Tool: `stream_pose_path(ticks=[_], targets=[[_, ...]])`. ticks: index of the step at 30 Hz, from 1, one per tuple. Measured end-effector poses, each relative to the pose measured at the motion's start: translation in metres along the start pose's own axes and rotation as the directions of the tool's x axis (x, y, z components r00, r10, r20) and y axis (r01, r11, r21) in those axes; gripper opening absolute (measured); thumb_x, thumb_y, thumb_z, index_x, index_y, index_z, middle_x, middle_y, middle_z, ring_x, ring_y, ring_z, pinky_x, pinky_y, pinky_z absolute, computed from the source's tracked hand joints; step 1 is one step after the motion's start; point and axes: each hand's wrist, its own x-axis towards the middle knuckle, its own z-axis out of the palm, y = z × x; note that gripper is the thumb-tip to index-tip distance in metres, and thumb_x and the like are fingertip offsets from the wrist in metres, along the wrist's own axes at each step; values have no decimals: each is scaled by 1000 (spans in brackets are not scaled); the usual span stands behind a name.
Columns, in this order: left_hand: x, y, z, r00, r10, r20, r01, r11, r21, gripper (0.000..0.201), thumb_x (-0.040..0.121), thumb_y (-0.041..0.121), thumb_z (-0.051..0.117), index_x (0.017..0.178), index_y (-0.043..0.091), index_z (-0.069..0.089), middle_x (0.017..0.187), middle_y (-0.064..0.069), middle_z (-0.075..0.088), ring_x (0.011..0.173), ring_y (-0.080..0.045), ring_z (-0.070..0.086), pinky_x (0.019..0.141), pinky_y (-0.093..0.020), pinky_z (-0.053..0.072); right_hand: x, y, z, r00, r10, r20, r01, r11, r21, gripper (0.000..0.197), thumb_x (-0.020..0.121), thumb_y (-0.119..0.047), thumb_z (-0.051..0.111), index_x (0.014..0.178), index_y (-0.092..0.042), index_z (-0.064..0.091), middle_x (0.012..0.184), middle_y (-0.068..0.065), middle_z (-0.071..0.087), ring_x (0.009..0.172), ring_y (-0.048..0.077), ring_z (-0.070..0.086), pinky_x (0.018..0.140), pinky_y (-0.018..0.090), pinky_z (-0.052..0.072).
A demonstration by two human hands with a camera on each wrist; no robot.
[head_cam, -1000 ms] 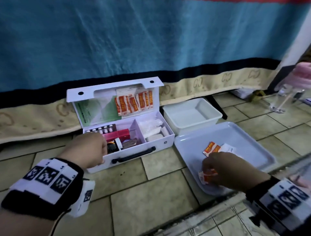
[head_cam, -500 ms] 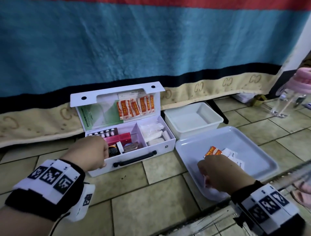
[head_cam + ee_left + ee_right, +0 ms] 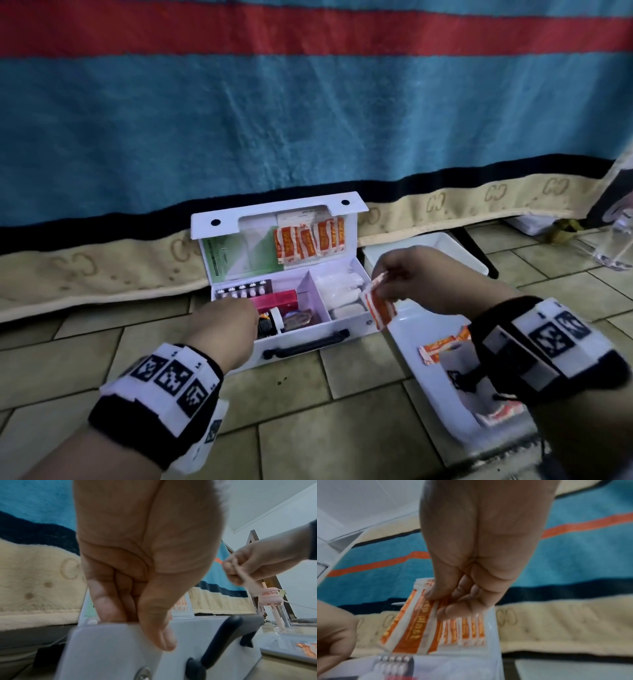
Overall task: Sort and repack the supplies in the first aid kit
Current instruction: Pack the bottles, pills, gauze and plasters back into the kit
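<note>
The white first aid kit [image 3: 308, 342] lies open on the tiled floor, its lid [image 3: 239, 219] upright with orange plaster packets [image 3: 308, 241] tucked in it. My left hand [image 3: 224, 330] grips the kit's front left edge [image 3: 102, 635], thumb over the front wall. My right hand [image 3: 411, 279] hovers above the kit's right end and pinches a strip of orange plaster packets [image 3: 378, 306] [image 3: 412, 626] that hangs down. Inside the kit lie a blister pack of pills [image 3: 241, 289], a red box [image 3: 277, 298] and white gauze rolls [image 3: 339, 291].
A pale tray [image 3: 421, 373] on the right holds more orange packets [image 3: 442, 349] and white wrappers. A white tub [image 3: 455, 250] stands behind it. A blue and red blanket [image 3: 308, 120] hangs at the back. A clear bottle [image 3: 620, 240] stands far right.
My right hand has lifted a plaster strip off the tray and carried it left and up over the kit. My left hand stays on the kit's front edge.
</note>
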Motion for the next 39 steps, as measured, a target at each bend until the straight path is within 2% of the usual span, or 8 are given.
stream_pose_path(ticks=[5, 9, 12, 16, 21, 25, 33, 39], targets=[[-5, 0, 0, 1000, -29, -3, 29, 999, -39, 17, 81, 8, 61, 90, 21, 68, 100, 0, 67, 96, -23, 62, 72, -30, 49, 65, -11, 30, 995, -7, 100, -19, 967, 255, 24, 91, 5, 52, 74, -13, 54, 70, 5, 61, 57, 6, 62, 62, 16, 52], [-5, 3, -1, 1000, -26, 11, 26, 999, -41, 27, 81, 0, 54, 96, 17, 69, 102, -4, 66, 96, -24, 62, 70, -30, 47, 103, -20, 27, 937, 15, -349, 107, 938, 329, 30, 87, -1, 53, 69, -25, 56, 74, 7, 63, 77, 31, 65, 79, 42, 53], [-5, 2, -1, 1000, -17, 22, 18, 999, -42, 30, 80, -3, 51, 97, 15, 68, 103, -6, 66, 97, -26, 62, 66, -31, 43, 114, -32, 21, 845, 42, -533, 216, 885, 413, 34, 89, 2, 50, 71, -27, 55, 75, 3, 61, 72, 23, 61, 84, 46, 51], [-7, 2, -3, 999, -37, 35, 40, 997, -70, 30, 80, -1, 53, 101, 16, 68, 106, -4, 65, 100, -25, 62, 70, -32, 44, 128, -32, 22, 856, 28, -516, 139, 949, 282, 20, 85, -14, 59, 72, -29, 56, 79, 1, 67, 78, 22, 65, 86, 47, 53], [-7, 1, -6, 998, -46, 39, 49, 994, -100, 28, 81, 2, 56, 102, 16, 67, 109, -4, 64, 100, -25, 62, 72, -31, 46, 125, -39, 23, 893, -78, -443, 63, 997, -47, 11, 86, -17, 65, 94, -20, 73, 89, 1, 70, 72, 8, 53, 59, 12, 34], [-8, 0, -5, 998, -51, 35, 54, 992, -114, 23, 83, 6, 60, 103, 17, 66, 108, -3, 63, 99, -23, 61, 70, -30, 44, 127, -43, 21, 943, -62, -326, 18, 991, -134, 18, 88, -18, 63, 104, -22, 71, 89, -5, 67, 66, 3, 53, 44, 3, 34], [-4, -1, -2, 998, -54, 32, 57, 989, -134, 22, 81, 6, 60, 98, 18, 67, 104, -1, 66, 96, -22, 62, 70, -31, 47, 132, -44, 17, 956, -4, -293, -58, 977, -204, 24, 87, -48, 53, 67, -36, 59, 66, -7, 62, 72, 22, 60, 80, 43, 52], [-2, -2, 0, 998, -47, 28, 51, 990, -131, 21, 80, 6, 61, 94, 19, 68, 101, 1, 67, 94, -21, 62, 68, -30, 46, 128, -48, 18, 941, -49, -336, -2, 988, -152, 14, 88, -22, 60, 96, -23, 72, 86, -1, 70, 79, 16, 63, 62, 22, 47]])
